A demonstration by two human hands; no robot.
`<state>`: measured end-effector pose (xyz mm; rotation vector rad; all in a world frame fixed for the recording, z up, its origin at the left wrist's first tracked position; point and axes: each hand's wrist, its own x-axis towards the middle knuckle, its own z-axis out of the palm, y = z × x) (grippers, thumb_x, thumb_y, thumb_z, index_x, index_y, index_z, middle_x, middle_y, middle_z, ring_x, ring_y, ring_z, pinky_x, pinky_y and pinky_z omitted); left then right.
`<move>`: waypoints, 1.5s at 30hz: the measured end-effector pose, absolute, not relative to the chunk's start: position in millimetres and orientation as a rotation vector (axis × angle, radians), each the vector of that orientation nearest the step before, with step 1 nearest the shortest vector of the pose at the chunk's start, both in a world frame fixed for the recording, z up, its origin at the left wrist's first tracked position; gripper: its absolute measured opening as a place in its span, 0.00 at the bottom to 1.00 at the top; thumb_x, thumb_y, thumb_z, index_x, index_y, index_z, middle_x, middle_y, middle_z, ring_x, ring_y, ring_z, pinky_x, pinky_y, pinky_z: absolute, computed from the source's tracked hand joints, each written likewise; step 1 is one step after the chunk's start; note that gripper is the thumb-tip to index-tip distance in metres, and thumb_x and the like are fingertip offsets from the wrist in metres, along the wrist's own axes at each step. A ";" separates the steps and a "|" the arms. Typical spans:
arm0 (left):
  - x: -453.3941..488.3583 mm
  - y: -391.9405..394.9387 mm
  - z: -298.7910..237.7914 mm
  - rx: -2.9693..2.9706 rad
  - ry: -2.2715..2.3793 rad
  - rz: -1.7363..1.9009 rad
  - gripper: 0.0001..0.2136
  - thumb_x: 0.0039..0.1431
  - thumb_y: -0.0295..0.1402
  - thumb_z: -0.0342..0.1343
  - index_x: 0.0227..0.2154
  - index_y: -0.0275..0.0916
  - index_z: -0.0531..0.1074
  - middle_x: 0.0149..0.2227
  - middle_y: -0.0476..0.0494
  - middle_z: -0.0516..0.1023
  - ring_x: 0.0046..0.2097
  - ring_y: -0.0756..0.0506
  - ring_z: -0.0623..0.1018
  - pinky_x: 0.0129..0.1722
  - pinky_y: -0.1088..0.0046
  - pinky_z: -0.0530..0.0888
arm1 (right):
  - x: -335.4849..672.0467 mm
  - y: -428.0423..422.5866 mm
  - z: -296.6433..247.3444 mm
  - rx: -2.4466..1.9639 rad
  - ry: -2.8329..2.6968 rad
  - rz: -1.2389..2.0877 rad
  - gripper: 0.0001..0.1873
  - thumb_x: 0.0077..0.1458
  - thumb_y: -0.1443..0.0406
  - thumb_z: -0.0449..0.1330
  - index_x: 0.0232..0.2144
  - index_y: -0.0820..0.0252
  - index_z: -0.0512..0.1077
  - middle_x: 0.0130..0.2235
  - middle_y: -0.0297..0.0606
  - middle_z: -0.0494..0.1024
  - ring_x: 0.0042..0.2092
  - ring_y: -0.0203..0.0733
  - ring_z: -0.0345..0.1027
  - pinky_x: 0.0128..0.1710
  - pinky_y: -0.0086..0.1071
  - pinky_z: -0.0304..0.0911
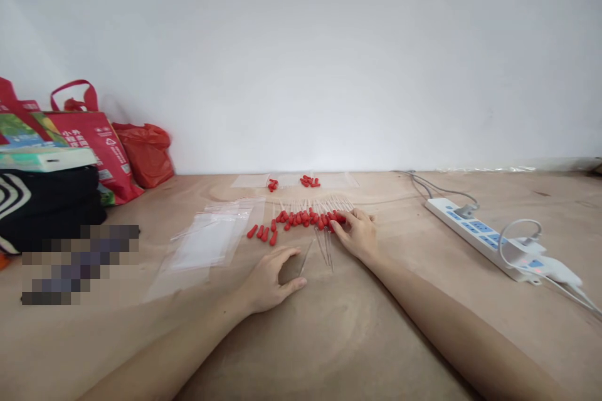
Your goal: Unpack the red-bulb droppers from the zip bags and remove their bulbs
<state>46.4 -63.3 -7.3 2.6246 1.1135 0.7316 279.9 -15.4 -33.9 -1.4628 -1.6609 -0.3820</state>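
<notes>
Near the middle of the table lies a row of droppers with red rubber bulbs [305,218], their thin clear tubes pointing toward the wall. My right hand [360,235] is at the right end of this row, thumb and fingers closed around a red bulb [339,217]; its fingertips are partly hidden. Several bare glass tubes [325,250] lie just left of that hand. My left hand [273,279] rests on the table with thumb and fingers apart, beside a single glass tube [307,257]. Loose red bulbs [264,234] lie beyond it.
Clear plastic zip bags [207,238] are stacked at left. More bags with red bulbs [310,182] lie by the wall. A white power strip [484,238] with plugs and cables is at right. Red bags [96,138] and dark fabric [51,203] stand at far left, near a blurred-out patch.
</notes>
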 end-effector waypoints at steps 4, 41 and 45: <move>53.5 -54.0 -10.5 2.619 1.144 0.637 0.22 0.51 0.42 0.52 0.48 0.36 0.63 0.50 0.36 0.68 0.52 0.40 0.67 0.48 0.59 0.67 | 278.8 -9.9 -34.0 -1.469 -1.716 -0.404 0.13 0.51 0.57 0.53 0.31 0.55 0.74 0.27 0.35 0.71 0.32 0.38 0.61 0.34 0.33 0.44; 54.6 -54.7 -11.7 3.081 1.028 1.159 0.11 0.57 0.34 0.49 0.42 0.42 0.67 0.40 0.45 0.74 0.47 0.44 0.69 0.55 0.54 0.52 | 278.4 -86.9 -24.3 -1.038 -1.981 0.130 0.09 0.54 0.65 0.51 0.33 0.55 0.71 0.26 0.35 0.67 0.32 0.37 0.59 0.34 0.34 0.51; 58.3 -59.9 -9.4 3.175 0.971 1.184 0.08 0.58 0.30 0.47 0.28 0.40 0.70 0.24 0.53 0.73 0.28 0.51 0.70 0.52 0.57 0.55 | 270.6 -88.3 -20.8 -1.020 -2.042 0.136 0.09 0.54 0.65 0.50 0.35 0.56 0.70 0.31 0.36 0.68 0.35 0.37 0.60 0.36 0.34 0.52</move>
